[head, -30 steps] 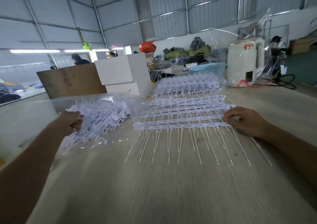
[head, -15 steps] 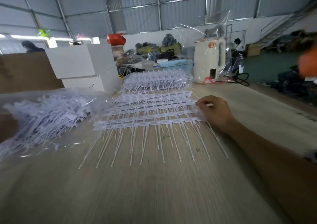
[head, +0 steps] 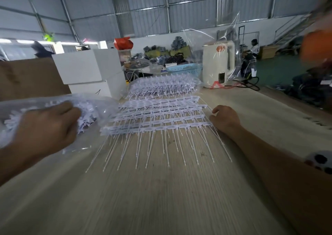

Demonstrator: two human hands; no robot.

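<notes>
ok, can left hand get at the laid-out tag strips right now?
Probably not yet: the left hand grips the clear bag, though the tag strips lie right beside it, nothing between.

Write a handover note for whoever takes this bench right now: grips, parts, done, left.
Left grip: holds the clear bag of loose white tags, at the left of the table.
Right grip: fingers curled at the right end of the tag strips; whether it pinches one cannot be told.
Done: several rows of strips lie overlapped on the table; a bagged pile sits behind them.
Left: probably gathering the laid-out rows and bagging them.
</notes>
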